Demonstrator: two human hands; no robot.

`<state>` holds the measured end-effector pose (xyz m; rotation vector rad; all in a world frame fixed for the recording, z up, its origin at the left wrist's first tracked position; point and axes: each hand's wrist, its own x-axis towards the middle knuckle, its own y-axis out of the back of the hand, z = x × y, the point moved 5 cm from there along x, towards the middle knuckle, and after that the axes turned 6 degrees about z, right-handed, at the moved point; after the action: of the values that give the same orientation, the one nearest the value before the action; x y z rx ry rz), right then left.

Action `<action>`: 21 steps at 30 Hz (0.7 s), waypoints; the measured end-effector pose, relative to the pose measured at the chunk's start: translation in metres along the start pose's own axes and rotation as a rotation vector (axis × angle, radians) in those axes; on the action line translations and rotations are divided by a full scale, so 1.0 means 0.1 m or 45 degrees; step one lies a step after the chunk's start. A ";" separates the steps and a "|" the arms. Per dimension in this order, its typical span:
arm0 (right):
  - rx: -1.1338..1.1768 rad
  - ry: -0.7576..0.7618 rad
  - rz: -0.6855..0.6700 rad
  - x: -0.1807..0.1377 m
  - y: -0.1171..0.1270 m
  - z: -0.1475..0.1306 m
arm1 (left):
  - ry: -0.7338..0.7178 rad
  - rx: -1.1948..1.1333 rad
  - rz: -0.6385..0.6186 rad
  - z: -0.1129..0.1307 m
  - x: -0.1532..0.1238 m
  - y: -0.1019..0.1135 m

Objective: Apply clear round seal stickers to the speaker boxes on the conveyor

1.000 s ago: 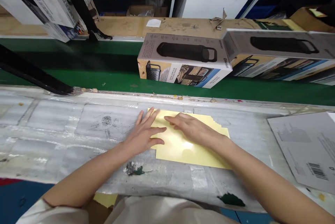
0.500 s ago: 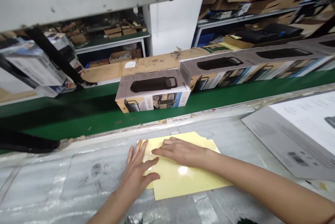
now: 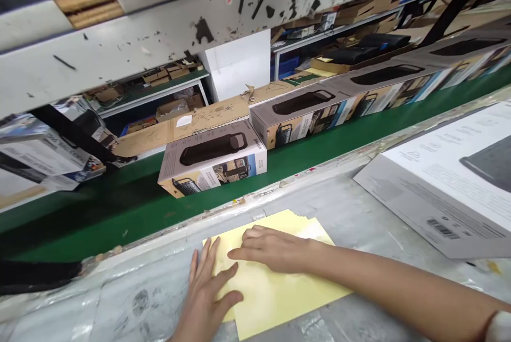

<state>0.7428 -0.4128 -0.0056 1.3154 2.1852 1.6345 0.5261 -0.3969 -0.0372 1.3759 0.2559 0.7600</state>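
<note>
A small stack of glossy yellow sheets [image 3: 275,304] lies on the bench in front of me, its layers slightly offset. My left hand [image 3: 209,283] rests at the stack's left edge with fingers spread and thumb apart. On the upper part of the sheets lies my right hand [image 3: 269,249], palm down, fingers bent and held together, thumb side toward my left hand. Whatever may be under or between its fingers is hidden. To the right on the bench is a grey and white printed carton [image 3: 419,214] with a barcode.
Beyond the bench edge runs a green conveyor belt [image 3: 131,219]. On it stands a speaker box [image 3: 213,155], with a row of similar boxes [image 3: 299,113] behind it to the right. A scuffed white beam [image 3: 167,38] crosses overhead. More boxes [image 3: 51,145] sit at the left.
The camera view has tilted and shifted, so the belt and boxes appear lower and further left. Both hands stay in nearly the same places on the yellow sheets.
</note>
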 end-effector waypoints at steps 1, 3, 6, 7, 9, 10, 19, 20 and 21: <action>0.074 -0.044 0.000 -0.01 -0.01 0.01 | -0.009 0.011 -0.002 0.00 0.00 -0.01; 0.290 -0.183 0.046 -0.03 -0.01 0.05 | -0.016 0.024 -0.022 0.02 0.01 0.00; 0.708 -0.399 0.291 -0.11 0.12 0.14 | -0.020 0.039 -0.083 0.11 0.05 0.07; 0.826 -0.440 0.402 -0.14 0.21 0.17 | -0.025 0.044 -0.108 0.15 0.07 0.11; 0.983 -0.488 0.593 -0.17 0.46 0.24 | -0.061 0.034 -0.139 0.22 0.13 0.23; 1.018 -0.502 0.664 -0.15 0.60 0.28 | -0.087 0.018 -0.133 0.24 0.20 0.33; 0.839 -0.486 0.825 0.90 1.71 1.12 | 0.242 0.008 0.287 -0.99 2.81 1.25; 0.808 -0.481 0.786 1.08 1.74 1.30 | 0.340 0.034 0.190 -1.17 3.12 1.19; 0.772 -0.468 0.749 1.26 1.76 1.48 | 0.436 0.051 0.077 -1.34 3.35 1.10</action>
<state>0.8454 -0.2114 0.1267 2.3700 2.2524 0.7090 0.6597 -0.0840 0.1252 1.2904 0.5017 1.0462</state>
